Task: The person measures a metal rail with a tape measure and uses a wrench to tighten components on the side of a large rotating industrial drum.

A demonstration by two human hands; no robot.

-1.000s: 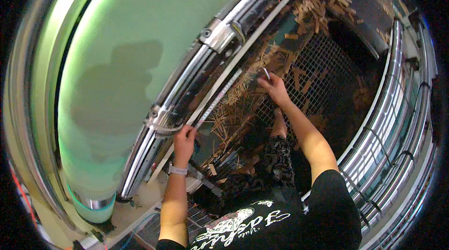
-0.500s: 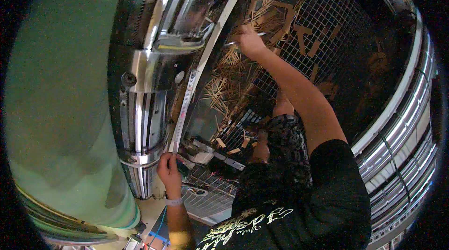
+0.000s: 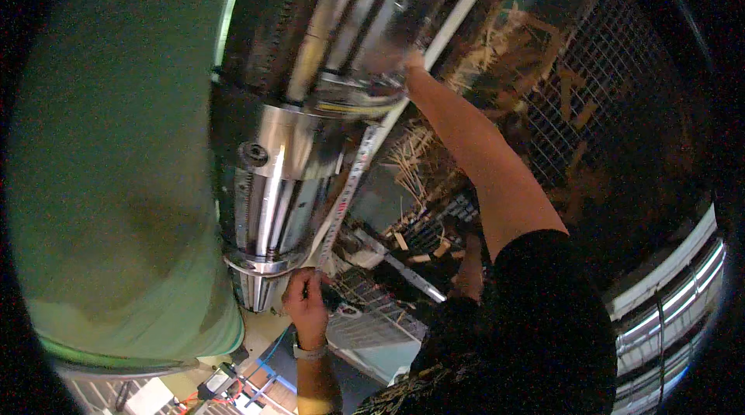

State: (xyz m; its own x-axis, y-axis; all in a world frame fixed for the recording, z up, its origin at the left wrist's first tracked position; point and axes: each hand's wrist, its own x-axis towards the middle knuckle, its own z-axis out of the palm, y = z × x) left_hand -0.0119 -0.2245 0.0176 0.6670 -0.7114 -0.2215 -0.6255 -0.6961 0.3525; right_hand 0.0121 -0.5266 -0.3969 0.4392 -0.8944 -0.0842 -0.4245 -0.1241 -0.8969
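Observation:
My left hand [image 3: 307, 308], with a light band on the wrist, is closed at the lower end of a tape measure [image 3: 345, 201]. The white blade, with markings along it, runs from that hand up beside the metal machine rollers [image 3: 273, 205]. Something dark sits by the fingers, too dim to make out. Farther up, my right hand [image 3: 400, 62] reaches across the white rail [image 3: 458, 15] to the shiny rollers above the yellow-edged ring [image 3: 353, 104]. Motion smears its fingers, so what it holds, if anything, is hidden.
A large green cylinder [image 3: 124, 159] fills the left side. Right of the rail, wood-coloured strips [image 3: 415, 163] lie scattered by a dark wire grid [image 3: 613, 58]. Bare legs [image 3: 469, 267] stand below my right arm. Metal bars [image 3: 675, 314] curve along the right edge.
My right hand has moved from above the wooden strips, where it held a slim silvery tool, leftward to the rollers. The left hand stays at the tape's lower end. The whole view has shifted.

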